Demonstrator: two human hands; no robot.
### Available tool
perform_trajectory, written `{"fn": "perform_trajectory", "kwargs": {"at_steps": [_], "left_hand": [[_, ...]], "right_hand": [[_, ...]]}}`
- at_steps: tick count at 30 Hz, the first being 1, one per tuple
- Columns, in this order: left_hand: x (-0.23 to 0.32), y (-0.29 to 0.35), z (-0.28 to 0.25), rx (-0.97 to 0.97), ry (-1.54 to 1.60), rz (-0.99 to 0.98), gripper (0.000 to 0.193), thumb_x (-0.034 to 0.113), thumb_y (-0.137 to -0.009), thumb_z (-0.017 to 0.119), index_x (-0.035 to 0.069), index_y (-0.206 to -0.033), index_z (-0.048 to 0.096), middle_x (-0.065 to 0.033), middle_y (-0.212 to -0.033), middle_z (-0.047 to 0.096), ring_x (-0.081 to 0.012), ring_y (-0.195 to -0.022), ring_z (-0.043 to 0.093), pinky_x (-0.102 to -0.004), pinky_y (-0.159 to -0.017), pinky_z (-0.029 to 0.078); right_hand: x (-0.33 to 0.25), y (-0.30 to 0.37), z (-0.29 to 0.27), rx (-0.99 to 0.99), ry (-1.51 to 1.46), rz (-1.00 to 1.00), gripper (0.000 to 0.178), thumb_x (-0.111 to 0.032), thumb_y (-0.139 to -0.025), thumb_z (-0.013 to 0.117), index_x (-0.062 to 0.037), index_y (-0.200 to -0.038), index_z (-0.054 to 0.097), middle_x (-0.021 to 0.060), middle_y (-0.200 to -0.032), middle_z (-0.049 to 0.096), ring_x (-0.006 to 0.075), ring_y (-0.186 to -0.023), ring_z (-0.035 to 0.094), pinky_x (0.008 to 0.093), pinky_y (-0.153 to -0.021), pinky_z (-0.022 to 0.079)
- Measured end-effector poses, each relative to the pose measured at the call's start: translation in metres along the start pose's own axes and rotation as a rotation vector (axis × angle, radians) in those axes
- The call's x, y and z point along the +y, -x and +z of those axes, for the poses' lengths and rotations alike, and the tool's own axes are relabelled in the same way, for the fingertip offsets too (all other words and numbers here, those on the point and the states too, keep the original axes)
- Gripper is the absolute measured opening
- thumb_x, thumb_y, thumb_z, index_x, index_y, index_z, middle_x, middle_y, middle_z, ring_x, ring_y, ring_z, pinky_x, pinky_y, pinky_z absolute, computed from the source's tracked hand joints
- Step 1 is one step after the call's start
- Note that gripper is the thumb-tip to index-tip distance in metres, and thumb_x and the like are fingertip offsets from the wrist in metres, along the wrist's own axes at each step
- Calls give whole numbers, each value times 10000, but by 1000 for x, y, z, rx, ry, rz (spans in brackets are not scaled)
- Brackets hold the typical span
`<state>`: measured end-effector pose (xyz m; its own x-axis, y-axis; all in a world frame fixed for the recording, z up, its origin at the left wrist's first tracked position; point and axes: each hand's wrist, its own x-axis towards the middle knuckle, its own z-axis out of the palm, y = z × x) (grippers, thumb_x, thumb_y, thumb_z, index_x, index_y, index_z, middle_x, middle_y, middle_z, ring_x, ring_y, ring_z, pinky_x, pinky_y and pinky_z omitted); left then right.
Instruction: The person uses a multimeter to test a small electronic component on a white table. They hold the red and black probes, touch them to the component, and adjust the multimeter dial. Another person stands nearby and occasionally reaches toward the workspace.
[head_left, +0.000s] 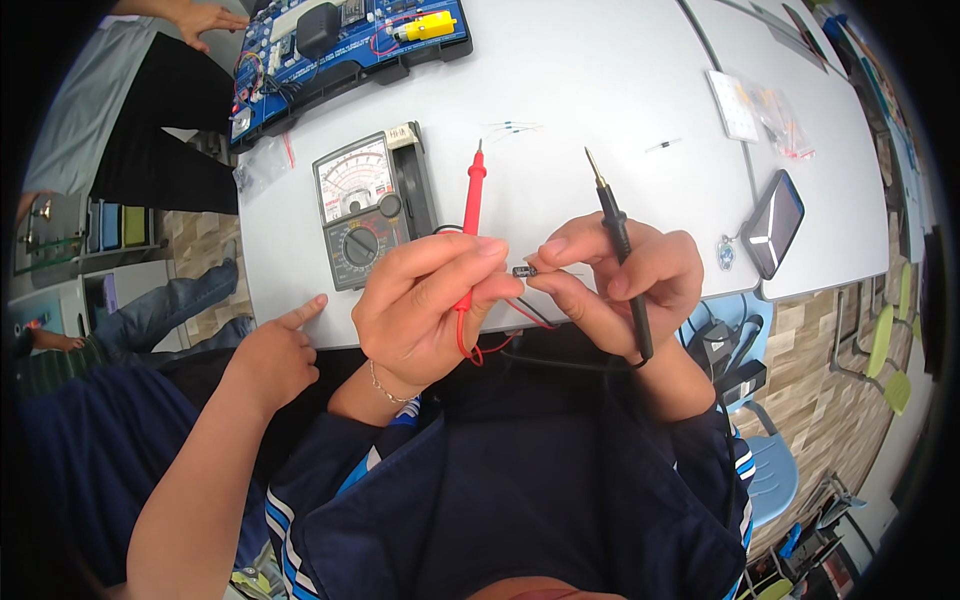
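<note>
My left hand [425, 305] is closed around a red test probe [473, 200], its metal tip pointing away from me. In my right hand [640, 275] a black test probe [612, 215] rests between the fingers, tip also upward. The right thumb and forefinger pinch a small dark cylindrical capacitor [523, 271] with a pale marking. My left fingertips meet its other end; whether they grip it or only touch it, I cannot tell. Beyond my left hand lies an analog multimeter [361, 215] with a needle dial and a rotary knob.
A blue circuit training board [350, 50] stands at the far left. Resistors [510, 126] and a diode [664, 146] lie on the white table [560, 70]. At right are a phone [776, 225] and a white breadboard [733, 105]. Another person's hand [280, 355] points beside the multimeter.
</note>
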<state>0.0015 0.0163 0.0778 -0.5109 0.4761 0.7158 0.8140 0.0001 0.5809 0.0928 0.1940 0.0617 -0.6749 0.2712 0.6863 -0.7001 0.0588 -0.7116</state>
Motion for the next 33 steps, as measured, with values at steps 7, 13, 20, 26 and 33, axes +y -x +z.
{"fn": "perform_trajectory", "kwargs": {"at_steps": [7, 13, 20, 26, 33], "left_hand": [[5, -7, -3, -41, 39, 38, 317, 109, -782, 934, 38, -1068, 818, -100, -1033, 770, -206, -824, 739, -282, -712, 586], [5, -8, -5, -28, 106, 17, 244, 55, -808, 912, 43, -1035, 822, -100, -1023, 766, -199, -798, 733, -285, -684, 574], [8, -2, -4, 4, 162, -65, 204, 41, -829, 893, 51, -1021, 825, -91, -1017, 760, -200, -797, 734, -289, -695, 578], [4, 0, -3, 11, 164, -71, 196, 40, -836, 888, 49, -1020, 822, -89, -1012, 761, -201, -804, 738, -292, -707, 580], [10, -2, -4, 18, 137, -70, 189, 34, -844, 881, 44, -1020, 812, -87, -1006, 762, -205, -815, 744, -292, -717, 585]], "right_hand": [[-12, -5, -8, -158, 192, -102, 468, 177, -791, 836, -104, -962, 504, 288, -1134, 748, 405, -1007, 771, 462, -772, 665], [-19, -10, 4, -19, 128, -78, 353, 74, -792, 893, -48, -856, 568, 296, -1117, 749, 400, -1028, 776, 457, -871, 646], [-8, -4, 3, 34, -98, -42, 519, 38, -783, 922, -43, -1087, 508, 348, -1145, 711, 405, -1086, 762, 468, -936, 637], [-6, -5, 5, 38, -55, -51, 523, 50, -792, 908, -37, -1097, 492, 347, -1165, 698, 416, -1110, 755, 478, -955, 637], [-6, -5, 6, 35, -111, -22, 540, 86, -795, 884, -28, -1120, 468, 327, -1207, 669, 382, -1113, 756, 451, -967, 646]]}}
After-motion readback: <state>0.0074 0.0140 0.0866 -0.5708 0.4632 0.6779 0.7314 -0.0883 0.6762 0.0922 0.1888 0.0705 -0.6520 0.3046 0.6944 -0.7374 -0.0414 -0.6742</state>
